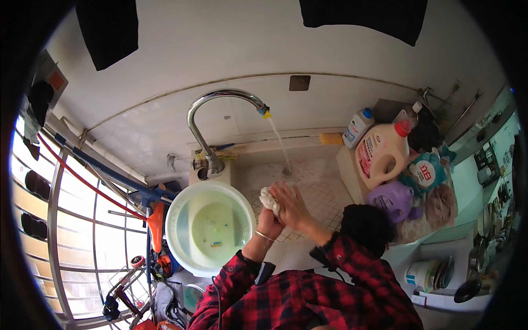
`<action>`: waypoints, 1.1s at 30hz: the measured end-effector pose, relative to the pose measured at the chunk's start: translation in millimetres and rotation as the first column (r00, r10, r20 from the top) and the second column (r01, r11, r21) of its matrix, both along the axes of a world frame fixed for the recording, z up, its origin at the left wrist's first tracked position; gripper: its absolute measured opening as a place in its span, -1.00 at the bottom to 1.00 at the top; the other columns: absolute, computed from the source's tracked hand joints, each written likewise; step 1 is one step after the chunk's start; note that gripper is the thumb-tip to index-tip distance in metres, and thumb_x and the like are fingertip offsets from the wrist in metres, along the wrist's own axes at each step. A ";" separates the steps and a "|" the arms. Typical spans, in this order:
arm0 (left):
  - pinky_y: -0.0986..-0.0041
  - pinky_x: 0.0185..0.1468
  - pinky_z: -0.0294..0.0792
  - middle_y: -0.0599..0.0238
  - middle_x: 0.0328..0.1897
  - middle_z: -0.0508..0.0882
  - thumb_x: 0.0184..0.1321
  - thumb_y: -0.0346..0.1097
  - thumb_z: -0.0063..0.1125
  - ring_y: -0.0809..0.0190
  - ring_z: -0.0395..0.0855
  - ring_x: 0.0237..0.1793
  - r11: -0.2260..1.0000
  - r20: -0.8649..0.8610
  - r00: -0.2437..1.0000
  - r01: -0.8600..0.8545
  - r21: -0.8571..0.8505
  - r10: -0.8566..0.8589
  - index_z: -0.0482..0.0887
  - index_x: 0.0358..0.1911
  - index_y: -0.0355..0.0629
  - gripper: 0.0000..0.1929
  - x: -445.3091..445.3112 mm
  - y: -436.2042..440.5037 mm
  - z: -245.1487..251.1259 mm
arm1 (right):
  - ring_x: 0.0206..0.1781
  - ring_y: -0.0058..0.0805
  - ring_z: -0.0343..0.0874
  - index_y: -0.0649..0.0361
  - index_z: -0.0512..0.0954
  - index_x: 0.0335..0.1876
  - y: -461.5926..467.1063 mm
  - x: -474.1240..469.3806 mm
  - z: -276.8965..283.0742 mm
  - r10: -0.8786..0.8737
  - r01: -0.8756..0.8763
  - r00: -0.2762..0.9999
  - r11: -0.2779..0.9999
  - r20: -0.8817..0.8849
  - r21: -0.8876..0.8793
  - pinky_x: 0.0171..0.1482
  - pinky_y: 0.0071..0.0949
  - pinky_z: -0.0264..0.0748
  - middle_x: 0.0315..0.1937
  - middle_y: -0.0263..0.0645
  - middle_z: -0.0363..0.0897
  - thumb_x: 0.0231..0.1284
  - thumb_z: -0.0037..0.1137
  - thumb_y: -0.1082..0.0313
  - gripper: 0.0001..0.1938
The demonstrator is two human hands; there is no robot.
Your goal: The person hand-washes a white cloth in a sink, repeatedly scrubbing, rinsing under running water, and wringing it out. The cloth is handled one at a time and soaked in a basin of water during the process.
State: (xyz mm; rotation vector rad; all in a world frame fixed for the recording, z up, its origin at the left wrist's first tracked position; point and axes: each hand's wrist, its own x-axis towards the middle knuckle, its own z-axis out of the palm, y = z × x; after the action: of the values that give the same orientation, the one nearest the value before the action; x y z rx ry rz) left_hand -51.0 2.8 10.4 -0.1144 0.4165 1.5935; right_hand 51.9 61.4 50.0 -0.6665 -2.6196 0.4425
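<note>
My left hand is closed around a bunched white cloth, which sticks out above the fist. Against the cloth and the left hand lies my right hand, its fingers spread apart. Both hands are over the near part of a laundry sink with a crosshatched floor. Water runs from the curved chrome faucet through a yellow tip into the sink behind the hands. At the left stands a round pale basin with greenish water in it.
Right of the sink stand a large beige detergent bottle, a white bottle with a blue cap and a purple bottle. A yellow sponge lies on the back ledge. Black cloth sits at the right front edge.
</note>
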 end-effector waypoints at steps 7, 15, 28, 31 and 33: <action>0.28 0.31 0.25 0.35 0.20 0.48 0.40 -0.08 -0.24 0.20 0.42 0.20 0.992 0.032 0.998 -0.052 0.119 0.048 0.40 0.17 -0.01 -0.63 3.1 6.2 0.8 | 0.46 -0.06 -0.03 0.10 0.19 0.35 13.8 -3.5 -17.2 0.080 -0.060 0.991 0.983 0.108 -0.176 0.34 0.21 -0.07 0.40 -0.17 0.09 0.27 -0.18 0.04 -0.43; 0.25 0.40 0.10 0.34 0.34 0.33 0.40 -0.06 -0.30 0.17 0.25 0.34 0.894 0.065 0.997 -0.003 0.448 -0.029 0.32 0.23 0.01 -0.60 1.7 11.5 3.9 | 0.47 0.00 -0.07 0.05 0.20 0.35 12.1 -7.5 -14.4 0.007 0.001 0.999 0.986 0.047 -0.167 0.33 0.23 -0.09 0.40 -0.15 0.07 0.40 -0.36 -0.02 -0.49; 0.24 0.34 0.20 0.31 0.21 0.48 0.38 -0.05 -0.26 0.15 0.39 0.23 0.984 0.032 0.999 -0.022 0.174 0.016 0.42 0.15 -0.01 -0.62 -0.8 19.4 -0.1 | 0.44 0.06 -0.03 0.17 0.19 0.33 11.1 -4.6 -9.9 -0.007 0.006 1.000 0.994 -0.004 -0.108 0.29 0.18 -0.02 0.39 -0.06 0.05 0.39 -0.33 0.09 -0.51; 0.24 0.35 0.19 0.28 0.26 0.44 0.40 -0.14 -0.32 0.14 0.38 0.25 0.983 0.299 0.951 0.031 0.183 -0.085 0.38 0.20 -0.05 -0.62 1.4 21.1 -4.5 | 0.43 0.07 -0.02 0.19 0.21 0.31 29.5 -8.1 -18.6 -0.060 0.064 0.995 0.997 0.078 -0.053 0.31 0.14 -0.01 0.38 -0.05 0.07 0.36 -0.29 0.14 -0.53; 0.23 0.34 0.21 0.21 0.26 0.44 0.39 -0.18 -0.33 0.11 0.38 0.25 0.992 0.048 0.999 -0.018 0.122 0.012 0.37 0.20 -0.09 -0.62 0.0 20.1 -10.2 | 0.43 0.07 -0.03 0.20 0.22 0.29 31.8 -7.7 -24.5 -0.121 0.084 0.987 0.947 -0.104 -0.309 0.33 0.11 -0.02 0.37 -0.03 0.09 0.34 -0.26 0.17 -0.53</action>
State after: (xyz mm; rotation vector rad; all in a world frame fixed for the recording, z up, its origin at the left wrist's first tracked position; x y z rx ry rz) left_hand -51.1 22.9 0.2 -0.0614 0.2806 1.6236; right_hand 44.2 93.2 25.6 -0.8401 -2.4096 0.8386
